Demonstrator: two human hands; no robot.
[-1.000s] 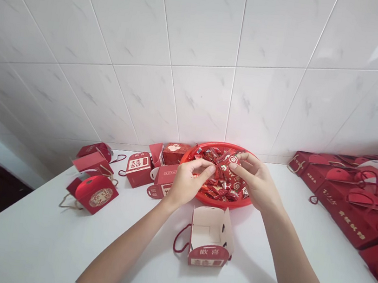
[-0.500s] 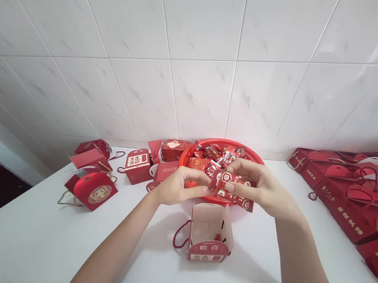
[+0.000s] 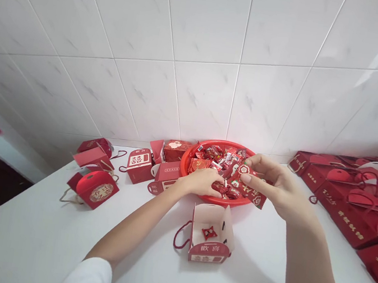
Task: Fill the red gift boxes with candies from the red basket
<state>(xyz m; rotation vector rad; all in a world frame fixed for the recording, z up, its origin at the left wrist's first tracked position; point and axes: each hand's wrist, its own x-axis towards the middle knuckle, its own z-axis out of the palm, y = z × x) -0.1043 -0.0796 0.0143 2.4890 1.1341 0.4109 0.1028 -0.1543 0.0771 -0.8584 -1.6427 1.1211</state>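
Observation:
My right hand (image 3: 279, 187) pinches a flat red candy packet (image 3: 248, 185) with pale flower prints, above the right front of the red plastic basket (image 3: 187, 153). Wrapped candies (image 3: 211, 154) fill the basket. Inside its front part is my left hand (image 3: 202, 182), fingers apart and bent down among the sweets; the tips are partly hidden. In front of the basket stands an open red gift box (image 3: 210, 252) with a white inside and a dark red cord handle (image 3: 181, 236). One small red wrapped candy (image 3: 209, 232) lies on its bottom.
Several red gift boxes stand at the left, among them one with a gold emblem (image 3: 100, 192) and one with a white label (image 3: 139, 165). Rows of red boxes (image 3: 344, 212) line the right side. A white tiled wall (image 3: 198, 100) rises behind the white table (image 3: 38, 237).
My left hand has left the packet and gone down into the basket. My right hand has shifted slightly right with the packet. The small candy in the box now shows more fully.

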